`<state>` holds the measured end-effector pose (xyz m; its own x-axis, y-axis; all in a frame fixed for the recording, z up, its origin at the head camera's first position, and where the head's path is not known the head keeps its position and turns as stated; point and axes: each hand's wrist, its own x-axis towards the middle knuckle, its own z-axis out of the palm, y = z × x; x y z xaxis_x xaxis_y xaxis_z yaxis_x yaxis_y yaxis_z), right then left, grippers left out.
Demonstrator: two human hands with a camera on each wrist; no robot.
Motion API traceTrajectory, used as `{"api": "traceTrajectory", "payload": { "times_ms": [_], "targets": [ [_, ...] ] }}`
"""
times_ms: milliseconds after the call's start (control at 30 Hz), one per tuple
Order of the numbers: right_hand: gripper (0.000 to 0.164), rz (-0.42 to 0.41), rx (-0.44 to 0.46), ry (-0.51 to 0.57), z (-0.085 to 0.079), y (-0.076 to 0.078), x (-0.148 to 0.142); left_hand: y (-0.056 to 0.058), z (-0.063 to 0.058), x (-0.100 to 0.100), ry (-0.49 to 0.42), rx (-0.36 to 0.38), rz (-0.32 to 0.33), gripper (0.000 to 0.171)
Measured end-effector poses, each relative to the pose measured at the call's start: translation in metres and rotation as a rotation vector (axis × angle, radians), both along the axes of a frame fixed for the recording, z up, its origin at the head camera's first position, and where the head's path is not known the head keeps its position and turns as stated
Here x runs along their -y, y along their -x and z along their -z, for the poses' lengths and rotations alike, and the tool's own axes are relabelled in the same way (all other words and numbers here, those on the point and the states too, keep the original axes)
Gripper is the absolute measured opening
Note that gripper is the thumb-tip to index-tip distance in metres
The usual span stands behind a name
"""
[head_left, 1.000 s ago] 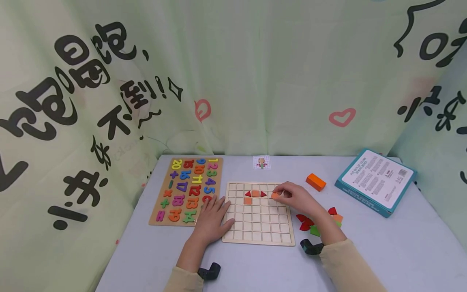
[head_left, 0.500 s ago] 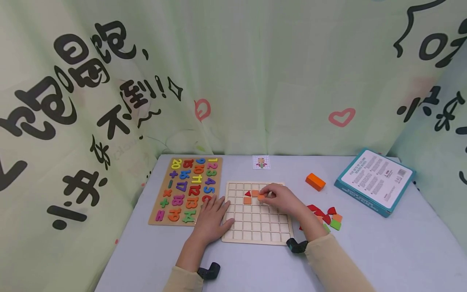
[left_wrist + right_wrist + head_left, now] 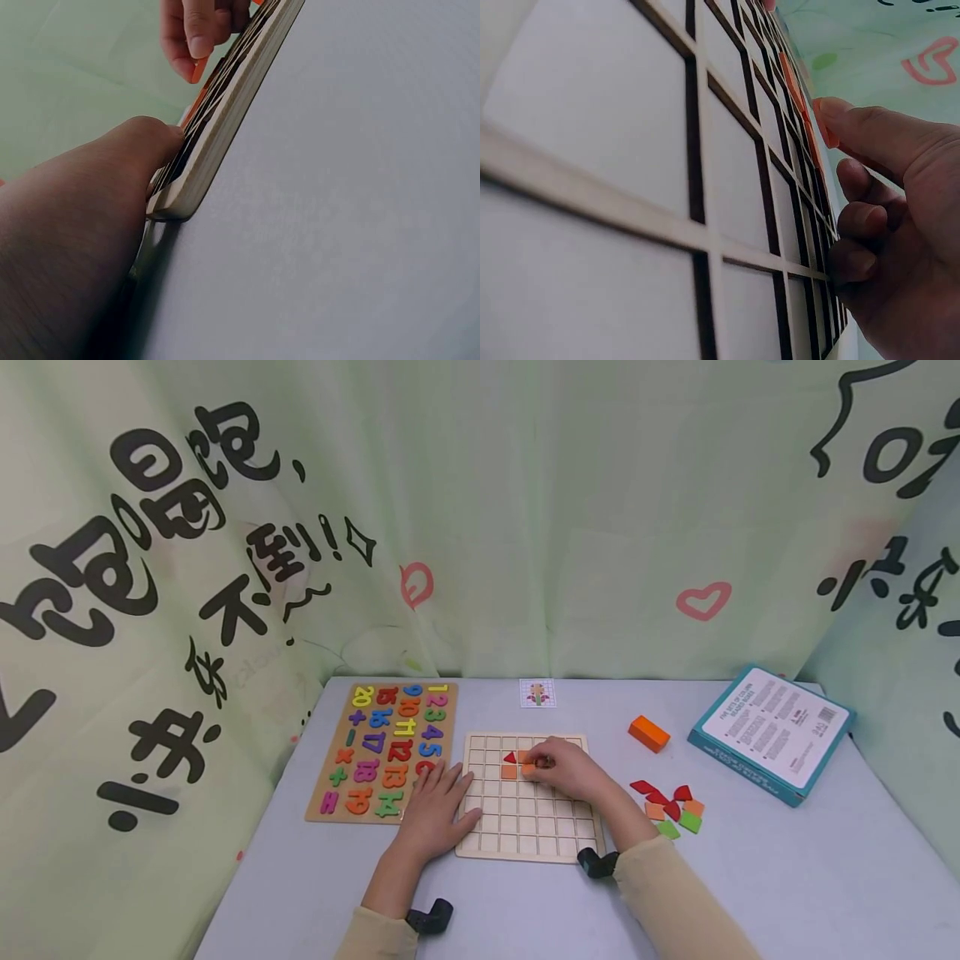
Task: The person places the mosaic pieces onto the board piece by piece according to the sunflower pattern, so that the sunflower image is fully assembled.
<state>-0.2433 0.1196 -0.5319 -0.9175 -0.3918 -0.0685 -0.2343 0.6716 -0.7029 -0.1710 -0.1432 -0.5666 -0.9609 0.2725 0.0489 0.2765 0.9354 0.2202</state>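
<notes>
My right hand (image 3: 566, 768) pinches a small orange square tile (image 3: 826, 127) between thumb and finger, just above the wooden grid board (image 3: 525, 835). In the left wrist view that tile (image 3: 199, 70) is tilted on edge beneath the fingertips. On the board lie a red triangle tile (image 3: 510, 757) and an orange square tile (image 3: 508, 772), with another orange tile partly covered by the right fingers. My left hand (image 3: 435, 810) lies with fingers spread over the board's left edge and the number board (image 3: 337, 818), its thumb touching the grid board's rim.
Loose red, orange and green tiles (image 3: 690, 821) lie right of the grid board. An orange block (image 3: 648, 734) and a teal box (image 3: 772, 735) sit behind them. A small printed pattern card (image 3: 537, 693) lies at the table's back edge.
My right hand has moved left over the board with the orange tile, then slightly nearer. More of the loose tiles show now. My left hand has stayed in place.
</notes>
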Motion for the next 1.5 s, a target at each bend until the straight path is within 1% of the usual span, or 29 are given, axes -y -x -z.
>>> {"api": "traceTrajectory", "payload": {
  "times_ms": [133,533,833,1000,1100,1267,1500],
  "targets": [
    [0.017,-0.023,-0.012,-0.011,0.001,0.001,0.001,0.000,0.000,0.000,0.003,0.000,0.003,0.069],
    [0.017,-0.017,-0.021,-0.084,0.001,0.000,0.004,0.001,0.002,0.000,0.018,-0.008,0.004,0.069],
    [0.016,0.000,-0.024,-0.098,0.001,-0.001,0.006,0.000,0.001,0.000,0.009,-0.010,-0.001,0.069],
    [0.016,0.005,-0.017,-0.072,0.000,-0.002,0.005,-0.001,0.000,-0.001,0.006,-0.007,-0.001,0.069],
    [0.017,0.013,-0.013,-0.049,-0.002,-0.003,0.001,-0.001,0.000,-0.001,0.004,-0.009,0.000,0.068],
    [0.018,0.032,-0.017,-0.052,-0.007,-0.007,-0.009,-0.001,-0.001,-0.001,-0.003,-0.011,0.001,0.068],
    [0.020,0.063,-0.004,-0.078,-0.022,-0.013,-0.036,-0.001,0.000,-0.001,0.000,-0.012,-0.003,0.068]
  ]
}}
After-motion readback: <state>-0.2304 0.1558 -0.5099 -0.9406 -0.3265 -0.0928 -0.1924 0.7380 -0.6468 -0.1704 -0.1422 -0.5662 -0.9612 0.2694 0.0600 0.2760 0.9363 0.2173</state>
